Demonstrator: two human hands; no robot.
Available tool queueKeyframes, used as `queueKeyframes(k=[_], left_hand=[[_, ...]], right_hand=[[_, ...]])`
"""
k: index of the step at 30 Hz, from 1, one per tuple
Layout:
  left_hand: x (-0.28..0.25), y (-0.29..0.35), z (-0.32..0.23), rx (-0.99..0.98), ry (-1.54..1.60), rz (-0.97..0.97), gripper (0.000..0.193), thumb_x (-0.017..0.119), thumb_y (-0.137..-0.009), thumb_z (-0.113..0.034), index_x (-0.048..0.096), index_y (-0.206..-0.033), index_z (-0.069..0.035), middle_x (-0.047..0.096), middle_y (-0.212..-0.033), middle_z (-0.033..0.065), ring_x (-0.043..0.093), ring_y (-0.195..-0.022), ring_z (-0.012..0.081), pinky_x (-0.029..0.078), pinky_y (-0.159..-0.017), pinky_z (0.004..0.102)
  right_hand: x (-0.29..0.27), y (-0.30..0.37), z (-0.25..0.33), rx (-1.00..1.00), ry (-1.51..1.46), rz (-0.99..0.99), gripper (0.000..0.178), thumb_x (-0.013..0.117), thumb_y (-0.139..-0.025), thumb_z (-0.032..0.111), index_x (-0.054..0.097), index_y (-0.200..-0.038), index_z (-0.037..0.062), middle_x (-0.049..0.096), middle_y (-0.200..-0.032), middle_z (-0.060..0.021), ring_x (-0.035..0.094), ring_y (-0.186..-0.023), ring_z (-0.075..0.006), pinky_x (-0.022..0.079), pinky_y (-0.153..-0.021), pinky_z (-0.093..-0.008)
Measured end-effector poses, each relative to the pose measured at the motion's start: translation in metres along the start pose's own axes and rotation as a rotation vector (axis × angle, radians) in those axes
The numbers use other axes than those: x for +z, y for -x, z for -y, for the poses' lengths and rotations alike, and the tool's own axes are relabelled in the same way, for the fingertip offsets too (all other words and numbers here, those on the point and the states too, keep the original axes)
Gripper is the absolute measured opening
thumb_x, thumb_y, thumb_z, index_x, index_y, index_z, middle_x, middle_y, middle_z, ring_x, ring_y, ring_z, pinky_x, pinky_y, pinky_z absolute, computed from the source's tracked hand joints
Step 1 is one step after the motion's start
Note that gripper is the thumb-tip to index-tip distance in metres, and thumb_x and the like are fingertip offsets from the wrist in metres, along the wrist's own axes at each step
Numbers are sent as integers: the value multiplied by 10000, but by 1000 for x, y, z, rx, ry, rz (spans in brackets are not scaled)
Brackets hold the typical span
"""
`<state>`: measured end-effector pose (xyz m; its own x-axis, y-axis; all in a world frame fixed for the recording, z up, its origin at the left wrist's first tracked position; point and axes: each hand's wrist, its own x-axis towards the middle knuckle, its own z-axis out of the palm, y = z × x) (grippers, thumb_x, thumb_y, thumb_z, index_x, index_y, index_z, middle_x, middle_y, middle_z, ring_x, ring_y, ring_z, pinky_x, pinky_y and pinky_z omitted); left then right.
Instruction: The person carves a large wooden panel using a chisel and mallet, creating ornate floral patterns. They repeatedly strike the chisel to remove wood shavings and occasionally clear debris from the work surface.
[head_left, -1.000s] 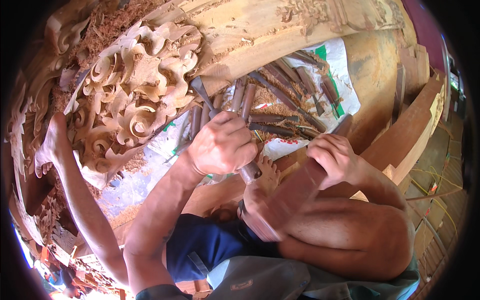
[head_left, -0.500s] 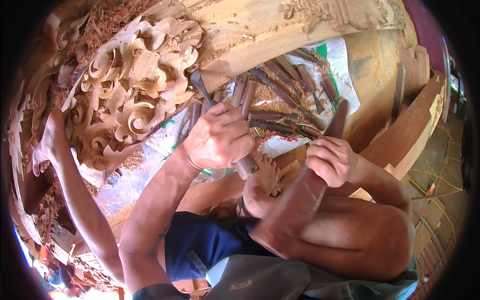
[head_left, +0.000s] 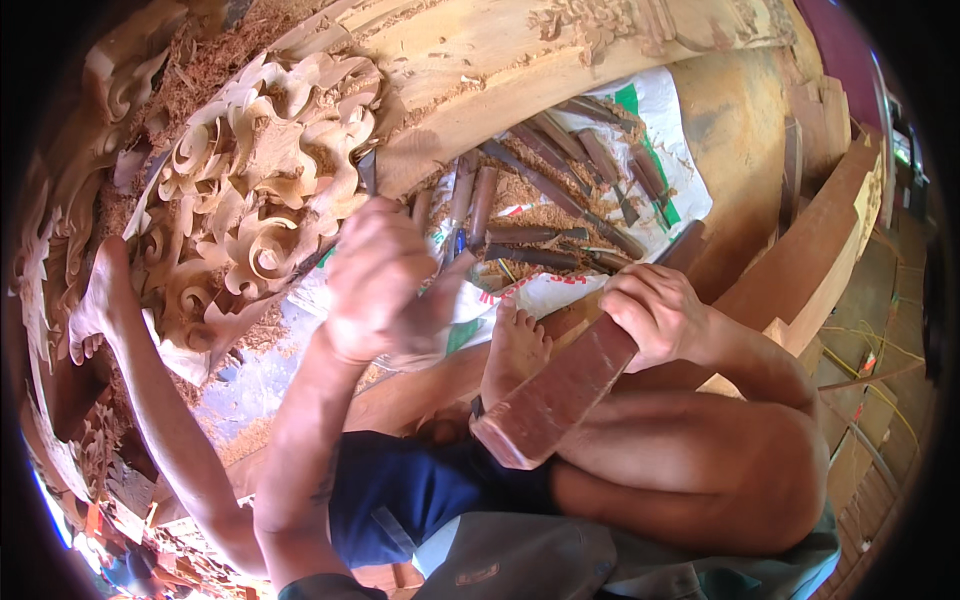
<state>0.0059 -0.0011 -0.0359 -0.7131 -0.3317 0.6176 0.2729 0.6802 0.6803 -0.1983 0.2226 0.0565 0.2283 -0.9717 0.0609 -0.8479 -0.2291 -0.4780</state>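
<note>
My left hand [head_left: 378, 280], blurred by motion, is wrapped round a chisel [head_left: 368, 172]. Its metal blade points away from me and meets the right edge of the carved wooden scrollwork [head_left: 270, 190], while its handle is smeared below the fist. In my right hand [head_left: 655, 312] I grip a reddish-brown wooden mallet [head_left: 560, 395] by its narrower part. The broad, squared end of the mallet slants down to the left over my lap, apart from the chisel. Curled leaves and spirals in pale wood cover the carving.
Several chisels with dark handles [head_left: 560, 185] lie on a white and green sheet [head_left: 685, 140] beyond my hands. Wood shavings [head_left: 200, 70] are strewn around the carving. A long curved plank [head_left: 800, 260] stands at the right. My bare foot [head_left: 515, 350] rests near the mallet.
My left hand and the chisel have shifted left, with the blade lower along the carving's edge. The mallet's broad end has swung up and a little left. The view has shifted slightly.
</note>
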Motion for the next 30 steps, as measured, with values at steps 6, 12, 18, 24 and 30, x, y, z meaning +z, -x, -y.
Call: queueKeyframes(k=[6, 12, 18, 24, 30], left_hand=[[26, 11, 4, 83, -25, 185, 194, 712, -638, -190, 587, -736, -79, 564, -749, 50, 598, -771, 240, 476, -810, 418], [30, -1, 1, 29, 9, 126, 220, 755, -631, -175, 594, -741, -73, 557, -725, 57, 588, -714, 247, 475, -771, 416], [26, -1, 7, 29, 22, 130, 214, 784, -649, -106, 586, -724, -76, 565, -711, 62, 603, -718, 250, 477, -750, 411], [26, -6, 6, -2, -1, 109, 219, 788, -651, -65, 577, -704, -83, 562, -714, 59, 598, -709, 243, 479, -719, 394], [54, -17, 6, 155, -88, 162, 212, 753, -673, -192, 569, -763, -134, 543, -743, 17, 586, -741, 207, 474, -786, 402]], right_hand=[[5, 2, 3, -57, -33, 22, 396, 771, -771, 288, 570, -932, -12, 599, -796, -126, 631, -696, -279, 544, -610, -366], [4, 1, 0, -235, -20, -74, 224, 698, -773, 137, 595, -919, 2, 596, -800, -112, 625, -713, -257, 549, -610, -363], [-2, -11, 1, -69, 80, -37, 324, 763, -707, 191, 584, -901, 4, 601, -826, -116, 631, -694, -261, 554, -596, -357], [1, -8, -4, 94, 181, 1, 536, 829, -707, 404, 568, -953, 7, 609, -828, -116, 631, -687, -270, 544, -617, -363], [5, 26, -6, 27, 6, -141, 506, 850, -682, 335, 578, -943, -2, 630, -844, -130, 649, -689, -280, 541, -610, -370]])
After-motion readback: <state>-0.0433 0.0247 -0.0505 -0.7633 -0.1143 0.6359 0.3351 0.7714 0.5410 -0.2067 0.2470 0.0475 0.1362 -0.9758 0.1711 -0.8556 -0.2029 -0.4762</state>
